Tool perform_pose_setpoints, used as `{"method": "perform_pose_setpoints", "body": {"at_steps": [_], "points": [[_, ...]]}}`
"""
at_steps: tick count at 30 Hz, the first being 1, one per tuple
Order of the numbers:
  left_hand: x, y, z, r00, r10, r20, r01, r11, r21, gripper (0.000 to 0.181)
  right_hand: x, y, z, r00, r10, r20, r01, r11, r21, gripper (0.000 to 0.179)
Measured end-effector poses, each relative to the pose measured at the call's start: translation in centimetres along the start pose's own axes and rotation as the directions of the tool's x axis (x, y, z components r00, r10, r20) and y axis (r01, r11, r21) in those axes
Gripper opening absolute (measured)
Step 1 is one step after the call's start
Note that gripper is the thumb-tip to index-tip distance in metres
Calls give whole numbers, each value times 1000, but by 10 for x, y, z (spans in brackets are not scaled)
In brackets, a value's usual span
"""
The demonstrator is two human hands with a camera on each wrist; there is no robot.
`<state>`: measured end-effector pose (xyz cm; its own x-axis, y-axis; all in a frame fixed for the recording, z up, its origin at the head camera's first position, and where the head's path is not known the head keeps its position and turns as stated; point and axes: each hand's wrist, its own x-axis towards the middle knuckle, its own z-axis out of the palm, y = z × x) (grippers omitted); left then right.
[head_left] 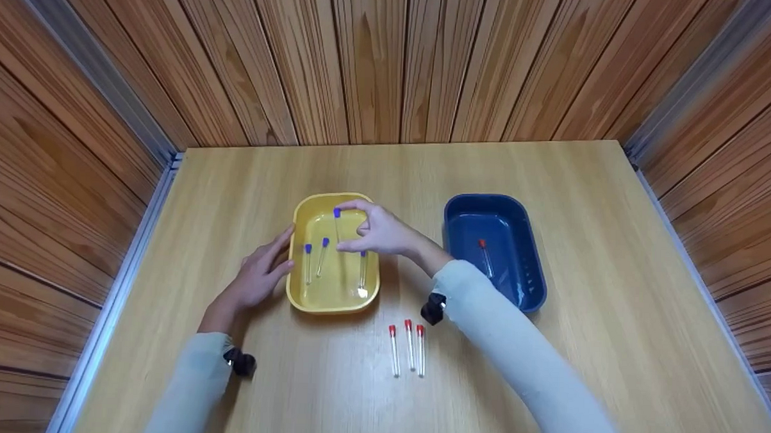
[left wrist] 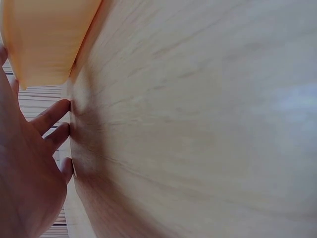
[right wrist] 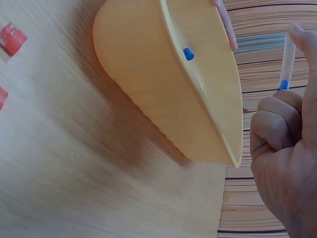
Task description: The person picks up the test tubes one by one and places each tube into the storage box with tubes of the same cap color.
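Note:
My right hand [head_left: 385,232] is over the yellow tray [head_left: 331,309], pinching a blue-capped test tube [head_left: 337,226] end to end between thumb and index finger. In the right wrist view the same test tube [right wrist: 288,62] shows its blue cap against the index finger, while the other fingers curl into the palm. Three more blue-capped tubes [head_left: 322,258] lie in the tray, one partly hidden beneath the right hand. At the tray's left side rests my left hand [head_left: 261,273], thumb and index finger at the rim. The left wrist view shows its other fingers [left wrist: 52,116] extended, tips at the tabletop.
A dark blue tray [head_left: 537,273] stands to the right, with one red-capped tube [head_left: 485,257] inside. Three red-capped tubes [head_left: 409,344] lie on the table [head_left: 315,381] in front of the trays. Wood-panelled walls [head_left: 378,62] enclose the back and sides.

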<state>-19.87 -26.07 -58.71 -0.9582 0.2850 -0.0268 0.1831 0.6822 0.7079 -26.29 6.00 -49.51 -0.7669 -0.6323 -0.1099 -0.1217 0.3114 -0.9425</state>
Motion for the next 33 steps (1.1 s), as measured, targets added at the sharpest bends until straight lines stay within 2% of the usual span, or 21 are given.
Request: {"method": "perform_pose_setpoints", "body": {"at_steps": [6,13,22,29,33], "points": [[0,1,-1,1000,-17,16,17,1000,3,74,3,-3,5,999,30,10,-30,999,-20,81],[-1,1,-1,1000,-12,9,12,1000,-24,74,7,-6,11,999,18,40,-17,999,-28,82],[0,1,0,1000,-10,28,11,1000,-20,74,14,-4,18,1000,2,27,-2,1000,-16,81],[1,-2,1,998,55,-12,-55,997,-48,74,20,-4,23,999,-31,33,30,999,20,80],[1,-2,1,999,38,-8,-39,998,-46,74,23,-3,26,998,-45,40,44,999,17,81]]}}
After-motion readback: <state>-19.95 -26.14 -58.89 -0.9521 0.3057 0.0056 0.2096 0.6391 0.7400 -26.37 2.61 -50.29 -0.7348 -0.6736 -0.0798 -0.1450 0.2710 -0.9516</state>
